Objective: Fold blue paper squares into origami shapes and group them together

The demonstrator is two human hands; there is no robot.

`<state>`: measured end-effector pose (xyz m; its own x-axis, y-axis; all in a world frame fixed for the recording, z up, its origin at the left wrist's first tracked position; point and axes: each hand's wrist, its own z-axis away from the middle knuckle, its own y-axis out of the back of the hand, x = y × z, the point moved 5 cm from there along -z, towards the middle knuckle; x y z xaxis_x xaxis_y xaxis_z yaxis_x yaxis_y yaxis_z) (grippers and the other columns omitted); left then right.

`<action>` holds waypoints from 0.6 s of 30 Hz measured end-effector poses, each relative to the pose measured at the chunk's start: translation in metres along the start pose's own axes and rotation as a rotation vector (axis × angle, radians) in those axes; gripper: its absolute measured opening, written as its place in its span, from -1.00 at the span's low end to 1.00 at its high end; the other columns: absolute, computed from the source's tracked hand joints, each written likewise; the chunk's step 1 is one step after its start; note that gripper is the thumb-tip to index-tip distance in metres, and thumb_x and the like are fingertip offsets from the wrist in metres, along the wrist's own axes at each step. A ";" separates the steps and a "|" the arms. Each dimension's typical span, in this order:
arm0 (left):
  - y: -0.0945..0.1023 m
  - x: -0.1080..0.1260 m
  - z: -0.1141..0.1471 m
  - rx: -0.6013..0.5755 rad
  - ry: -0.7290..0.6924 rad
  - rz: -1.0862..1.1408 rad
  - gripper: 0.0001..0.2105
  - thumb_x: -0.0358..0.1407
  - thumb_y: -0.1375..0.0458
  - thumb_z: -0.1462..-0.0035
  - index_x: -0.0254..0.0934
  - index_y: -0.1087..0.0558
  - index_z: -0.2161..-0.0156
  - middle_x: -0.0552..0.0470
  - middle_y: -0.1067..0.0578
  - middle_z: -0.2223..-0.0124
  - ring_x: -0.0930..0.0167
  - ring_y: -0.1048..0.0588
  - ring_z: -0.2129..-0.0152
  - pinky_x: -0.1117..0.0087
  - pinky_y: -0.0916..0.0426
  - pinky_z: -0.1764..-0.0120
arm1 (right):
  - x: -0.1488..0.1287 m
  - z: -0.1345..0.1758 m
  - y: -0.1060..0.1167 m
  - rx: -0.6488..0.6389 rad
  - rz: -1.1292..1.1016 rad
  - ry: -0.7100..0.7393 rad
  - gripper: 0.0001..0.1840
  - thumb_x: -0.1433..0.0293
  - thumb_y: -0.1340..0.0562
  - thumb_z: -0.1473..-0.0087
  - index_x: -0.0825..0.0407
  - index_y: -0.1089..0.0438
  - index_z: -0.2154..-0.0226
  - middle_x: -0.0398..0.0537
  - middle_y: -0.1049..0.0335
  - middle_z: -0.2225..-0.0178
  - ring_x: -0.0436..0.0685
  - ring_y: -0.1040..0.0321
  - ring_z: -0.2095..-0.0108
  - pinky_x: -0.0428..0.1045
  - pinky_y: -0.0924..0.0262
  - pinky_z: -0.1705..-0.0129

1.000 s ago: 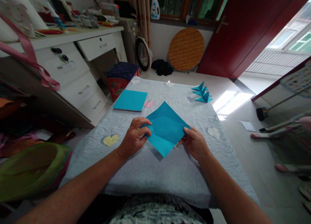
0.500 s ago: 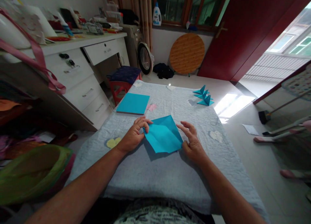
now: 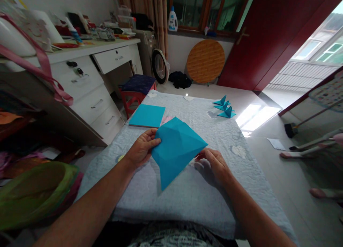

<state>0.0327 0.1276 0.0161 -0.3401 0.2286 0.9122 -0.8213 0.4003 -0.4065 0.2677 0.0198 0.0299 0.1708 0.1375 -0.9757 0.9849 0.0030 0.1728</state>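
Observation:
A sheet of blue origami paper (image 3: 178, 147) is raised and tilted above the cloth, with fold creases across it and one point hanging toward me. My left hand (image 3: 142, 148) grips its left edge, thumb on top and fingers behind. At the lower right edge, near the right corner, my right hand (image 3: 214, 163) has its fingers curled together against the paper; the exact contact is partly hidden. Behind the left hand lies a flat stack of blue square paper (image 3: 147, 115). Several folded blue pointed paper pieces (image 3: 225, 107) stand in a row at the table's far right.
A pale patterned cloth (image 3: 171, 204) covers the table. To the left are a white drawer desk (image 3: 88, 86), a red stool (image 3: 131, 100) with a dark cushion and a green-rimmed basket (image 3: 40, 193). A washing machine (image 3: 146, 43) has its round door ajar beyond.
The blue paper has been lifted and turned, so its creased face and a downward point show. My right hand's spread fingers have drawn in by the lower right edge; the left keeps its hold.

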 end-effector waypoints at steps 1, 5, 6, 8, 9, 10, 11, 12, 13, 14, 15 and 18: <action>-0.003 -0.004 -0.001 -0.041 0.049 0.022 -0.59 -0.21 -0.45 0.16 -0.22 -0.44 0.19 0.05 -0.61 0.29 0.37 -0.57 0.41 0.35 -0.48 0.29 | 0.001 0.000 0.001 0.034 -0.018 -0.005 -0.47 -0.02 -0.06 -0.25 -0.05 -0.58 0.33 0.00 -0.55 0.35 0.22 -0.44 0.32 0.09 -0.33 0.21; -0.009 -0.019 -0.004 -0.066 0.035 -0.210 -0.66 -0.23 -0.38 0.05 -0.23 -0.42 0.16 0.01 -0.58 0.22 0.36 -0.56 0.33 0.34 -0.46 0.26 | 0.008 0.000 0.013 0.242 -0.026 0.010 -0.52 0.03 -0.02 -0.30 -0.07 -0.54 0.17 0.00 -0.55 0.19 0.25 -0.45 0.14 0.13 -0.33 0.09; -0.010 -0.019 -0.005 -0.039 -0.023 -0.364 -0.67 -0.25 -0.34 0.00 -0.23 -0.42 0.12 0.00 -0.56 0.20 0.34 -0.55 0.29 0.32 -0.46 0.22 | 0.009 0.001 0.017 0.308 -0.007 0.034 -0.53 0.05 -0.01 -0.31 -0.08 -0.51 0.10 0.01 -0.53 0.10 0.26 -0.42 0.06 0.16 -0.31 0.03; -0.012 -0.014 -0.004 0.050 -0.207 -0.719 -0.65 -0.30 -0.28 -0.03 -0.23 -0.42 0.03 -0.06 -0.51 0.08 0.27 -0.50 0.13 0.20 -0.43 0.09 | 0.008 0.004 0.022 0.403 0.097 0.114 -0.55 0.08 0.00 -0.32 -0.11 -0.43 -0.03 0.02 -0.42 -0.09 0.29 -0.31 -0.12 0.23 -0.22 -0.12; -0.014 -0.010 -0.002 0.100 -0.318 -0.885 -0.62 -0.32 -0.27 -0.04 -0.23 -0.42 0.00 -0.09 -0.47 0.01 0.22 -0.45 0.04 0.12 -0.39 0.00 | 0.006 0.005 0.022 0.414 0.185 0.162 -0.55 0.10 -0.01 -0.32 -0.12 -0.38 -0.10 0.02 -0.35 -0.16 0.30 -0.23 -0.19 0.27 -0.14 -0.18; -0.016 -0.005 0.001 0.135 -0.426 -1.022 -0.61 -0.35 -0.25 -0.04 -0.23 -0.42 -0.03 -0.12 -0.43 -0.06 0.18 -0.39 -0.03 0.05 -0.33 -0.08 | 0.004 0.006 0.020 0.393 0.289 0.209 -0.53 0.11 -0.01 -0.32 -0.13 -0.32 -0.16 0.02 -0.28 -0.22 0.30 -0.15 -0.26 0.29 -0.06 -0.24; -0.020 -0.001 0.004 0.139 -0.518 -1.123 -0.60 -0.37 -0.24 -0.06 -0.22 -0.42 -0.04 -0.14 -0.40 -0.10 0.16 -0.34 -0.08 0.00 -0.27 -0.13 | 0.002 0.006 0.015 0.350 0.397 0.250 -0.51 0.13 -0.01 -0.31 -0.13 -0.26 -0.22 0.02 -0.22 -0.27 0.31 -0.07 -0.31 0.32 0.03 -0.29; -0.023 0.002 0.007 0.107 -0.585 -1.190 -0.62 -0.39 -0.21 -0.08 -0.22 -0.42 -0.04 -0.13 -0.39 -0.11 0.16 -0.32 -0.10 -0.02 -0.23 -0.16 | 0.001 0.007 0.009 0.290 0.503 0.282 -0.47 0.13 -0.01 -0.31 -0.14 -0.19 -0.27 0.01 -0.16 -0.31 0.31 0.01 -0.35 0.34 0.11 -0.32; -0.026 0.002 0.010 0.044 -0.624 -1.230 -0.65 -0.41 -0.18 -0.10 -0.22 -0.43 -0.02 -0.12 -0.40 -0.10 0.17 -0.32 -0.09 -0.02 -0.22 -0.18 | 0.000 0.007 0.002 0.221 0.604 0.300 -0.44 0.14 0.00 -0.31 -0.14 -0.12 -0.31 0.01 -0.10 -0.35 0.31 0.09 -0.38 0.35 0.18 -0.34; -0.029 0.002 0.012 -0.033 -0.642 -1.251 -0.68 -0.44 -0.15 -0.10 -0.21 -0.45 0.01 -0.10 -0.42 -0.08 0.18 -0.33 -0.08 -0.01 -0.22 -0.18 | 0.001 0.007 -0.005 0.149 0.698 0.301 -0.40 0.14 0.00 -0.32 -0.13 -0.06 -0.35 0.00 -0.04 -0.38 0.31 0.16 -0.40 0.36 0.24 -0.35; -0.030 0.001 0.015 -0.111 -0.645 -1.263 -0.69 -0.48 -0.13 -0.09 -0.21 -0.46 0.05 -0.08 -0.43 -0.07 0.19 -0.34 -0.07 0.00 -0.23 -0.17 | 0.002 0.006 -0.012 0.079 0.783 0.290 -0.37 0.13 -0.01 -0.32 -0.12 -0.01 -0.37 0.00 0.01 -0.40 0.31 0.22 -0.42 0.36 0.29 -0.36; -0.028 -0.002 0.019 -0.240 -0.603 -1.291 -0.60 -0.57 -0.08 0.02 -0.20 -0.48 0.08 -0.08 -0.41 -0.11 0.18 -0.32 -0.12 -0.02 -0.22 -0.20 | 0.009 0.005 -0.029 -0.111 0.954 0.207 -0.35 0.08 -0.01 -0.32 -0.06 -0.04 -0.37 0.02 0.06 -0.41 0.33 0.23 -0.42 0.36 0.37 -0.37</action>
<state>0.0472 0.0989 0.0269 0.3780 -0.7789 0.5004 -0.6242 0.1848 0.7591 0.2409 0.0162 0.0158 0.8750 0.3017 -0.3787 0.4260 -0.1082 0.8982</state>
